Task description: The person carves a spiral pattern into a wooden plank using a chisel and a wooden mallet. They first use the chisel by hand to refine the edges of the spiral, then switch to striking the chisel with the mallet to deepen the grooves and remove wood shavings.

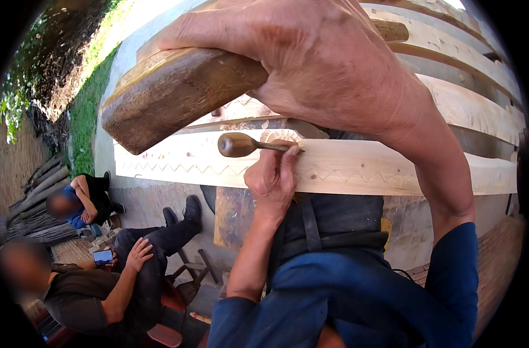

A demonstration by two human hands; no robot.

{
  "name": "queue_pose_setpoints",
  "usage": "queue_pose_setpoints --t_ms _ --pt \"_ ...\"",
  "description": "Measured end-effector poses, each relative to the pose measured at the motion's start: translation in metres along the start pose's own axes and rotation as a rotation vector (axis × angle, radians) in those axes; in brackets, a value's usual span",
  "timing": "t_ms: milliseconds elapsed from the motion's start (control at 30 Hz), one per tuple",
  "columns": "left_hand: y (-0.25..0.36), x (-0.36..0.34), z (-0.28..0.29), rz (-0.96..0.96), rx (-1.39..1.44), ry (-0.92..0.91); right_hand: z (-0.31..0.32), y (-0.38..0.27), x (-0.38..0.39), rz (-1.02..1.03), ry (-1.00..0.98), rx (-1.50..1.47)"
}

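Note:
A pale wooden plank (357,168) lies across in front of me, with a zigzag line cut along its near part and a round, rayed carving (282,136) at its far edge. Between the fingers of my left hand (272,181) is a chisel (236,145), its wooden handle pointing left and its metal shank lying low over the plank by the carving. The exact spot of its tip is partly hidden by my fingers. Raised above, close to the camera, my right hand (316,58) grips a worn wooden mallet (183,93), its head well apart from the chisel.
More pale planks (467,110) lie beyond and to the right. A wooden block (232,217) is below the near plank edge. At left, a seated person (84,296) holds a phone (103,257); another person (84,203) sits farther off near stacked logs (41,185).

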State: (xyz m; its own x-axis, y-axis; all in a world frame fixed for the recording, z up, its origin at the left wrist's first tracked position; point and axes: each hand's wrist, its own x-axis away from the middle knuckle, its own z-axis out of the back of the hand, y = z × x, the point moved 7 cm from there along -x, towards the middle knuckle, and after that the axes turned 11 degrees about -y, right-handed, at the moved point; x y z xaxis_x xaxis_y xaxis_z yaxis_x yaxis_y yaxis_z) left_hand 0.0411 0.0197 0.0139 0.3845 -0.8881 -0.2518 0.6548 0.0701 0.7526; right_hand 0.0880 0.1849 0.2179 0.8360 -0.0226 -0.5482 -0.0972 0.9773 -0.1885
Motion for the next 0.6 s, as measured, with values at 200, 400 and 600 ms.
queue_pose_setpoints --t_ms 200,400,600 --pt "-0.009 0.001 -0.005 0.104 0.426 0.051 0.0 0.015 0.031 -0.042 0.221 -0.152" --pt "-0.02 0.0 -0.005 0.191 0.706 0.107 0.004 0.003 0.034 -0.14 0.001 0.005" --pt "-0.023 -0.002 -0.011 0.194 0.687 0.069 -0.021 0.012 0.05 -0.297 0.047 -0.018"
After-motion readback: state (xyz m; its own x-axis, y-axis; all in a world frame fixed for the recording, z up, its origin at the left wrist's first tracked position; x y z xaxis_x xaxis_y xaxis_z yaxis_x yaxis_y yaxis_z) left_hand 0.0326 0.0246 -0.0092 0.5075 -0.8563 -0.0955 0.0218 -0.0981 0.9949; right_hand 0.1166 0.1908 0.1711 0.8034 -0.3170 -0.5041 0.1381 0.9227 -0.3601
